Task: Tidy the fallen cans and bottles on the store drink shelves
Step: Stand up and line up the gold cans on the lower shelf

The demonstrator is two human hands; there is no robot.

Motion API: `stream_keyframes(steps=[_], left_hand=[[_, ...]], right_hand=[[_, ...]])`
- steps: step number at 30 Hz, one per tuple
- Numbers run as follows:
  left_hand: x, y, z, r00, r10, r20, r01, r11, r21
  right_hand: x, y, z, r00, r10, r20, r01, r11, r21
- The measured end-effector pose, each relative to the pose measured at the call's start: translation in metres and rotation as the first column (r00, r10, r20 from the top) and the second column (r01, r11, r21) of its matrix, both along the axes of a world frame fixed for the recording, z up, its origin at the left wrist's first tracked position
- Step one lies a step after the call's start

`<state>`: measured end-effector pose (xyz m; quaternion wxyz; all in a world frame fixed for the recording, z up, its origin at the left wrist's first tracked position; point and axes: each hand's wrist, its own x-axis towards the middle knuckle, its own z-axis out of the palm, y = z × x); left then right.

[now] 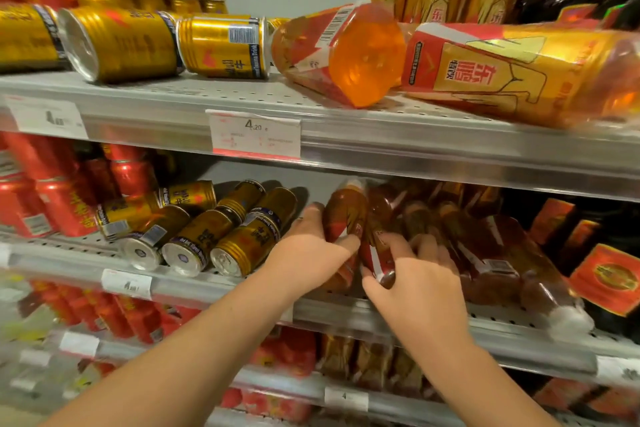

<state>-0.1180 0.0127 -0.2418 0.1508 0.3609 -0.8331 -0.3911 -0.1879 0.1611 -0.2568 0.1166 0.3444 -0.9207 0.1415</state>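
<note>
On the middle shelf my left hand grips an amber drink bottle with a red and gold label, thumb across its front. Right beside it, my right hand curls around a second amber bottle. More amber bottles lie tipped to the right of my hands. Several gold cans lie on their sides to the left, bottoms facing me. On the upper shelf, gold cans lie fallen, and two large amber bottles lie on their sides.
Red cans stand at the left of the middle shelf. Red boxes sit at its right end. A price tag reading 4.20 hangs on the upper shelf's metal edge. Lower shelves hold red packs and brown bottles.
</note>
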Motion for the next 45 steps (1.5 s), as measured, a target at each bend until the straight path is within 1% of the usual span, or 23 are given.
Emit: stream_keyframes(steps=[3,7,10,14,16,18,22,26,29,31,33,36,39,42,45], left_hand=[[-0.008,-0.004,-0.003,0.999,0.044,0.028,-0.043,0.999,-0.026],[-0.007,-0.009,-0.015,0.991,0.099,0.086,-0.096,0.995,-0.04],[-0.008,-0.012,-0.016,0.988,0.082,0.128,-0.069,0.992,-0.108],[-0.012,-0.013,-0.015,0.979,0.023,0.202,0.004,0.991,-0.132],[-0.011,-0.009,-0.018,0.981,0.0,0.194,0.022,0.994,-0.111],[-0.012,-0.007,-0.022,0.989,-0.015,0.15,0.028,0.996,-0.087],[-0.011,-0.004,-0.031,0.997,0.049,0.067,-0.047,0.999,-0.022],[-0.011,-0.001,-0.034,0.996,0.071,0.059,-0.069,0.997,-0.026],[-0.007,0.001,-0.033,0.997,0.019,0.075,-0.017,0.999,-0.028],[0.002,0.003,-0.035,0.999,-0.025,0.027,0.025,1.0,0.003],[0.013,0.006,-0.037,0.998,-0.027,-0.053,0.029,0.999,0.04],[0.029,0.013,-0.04,0.996,-0.06,-0.073,0.057,0.998,-0.034],[0.044,0.016,-0.038,0.992,-0.124,-0.032,0.118,0.984,-0.131],[0.055,0.012,-0.036,0.99,-0.119,0.072,0.131,0.971,-0.2],[0.065,0.008,-0.04,0.989,-0.095,0.111,0.124,0.947,-0.298]], right_hand=[[-0.003,0.001,-0.002,0.999,0.032,-0.021,-0.032,0.999,-0.002],[-0.011,0.006,-0.01,0.993,0.076,-0.087,-0.081,0.995,-0.056],[-0.018,0.011,-0.011,0.98,0.105,-0.169,-0.115,0.992,-0.05],[-0.021,0.016,-0.008,0.977,0.109,-0.186,-0.109,0.994,0.012],[-0.02,0.016,-0.009,0.979,0.106,-0.175,-0.099,0.994,0.049],[-0.021,0.014,-0.01,0.979,0.1,-0.177,-0.093,0.995,0.046],[-0.021,0.007,-0.013,0.98,0.082,-0.181,-0.073,0.996,0.059],[-0.018,0.004,-0.013,0.981,0.068,-0.18,-0.055,0.995,0.077],[-0.014,0.007,-0.01,0.983,0.068,-0.172,-0.052,0.994,0.091],[-0.008,0.009,-0.007,0.991,0.047,-0.128,-0.038,0.997,0.071],[-0.001,0.008,-0.006,0.999,0.005,-0.033,-0.005,1.0,0.008],[0.011,0.008,-0.007,0.988,0.016,0.157,-0.005,0.998,-0.068],[0.018,0.013,-0.009,0.969,0.053,0.24,-0.017,0.989,-0.149],[0.02,0.021,-0.008,0.963,0.068,0.259,-0.015,0.979,-0.203],[0.019,0.024,-0.009,0.963,0.086,0.254,-0.03,0.976,-0.217]])
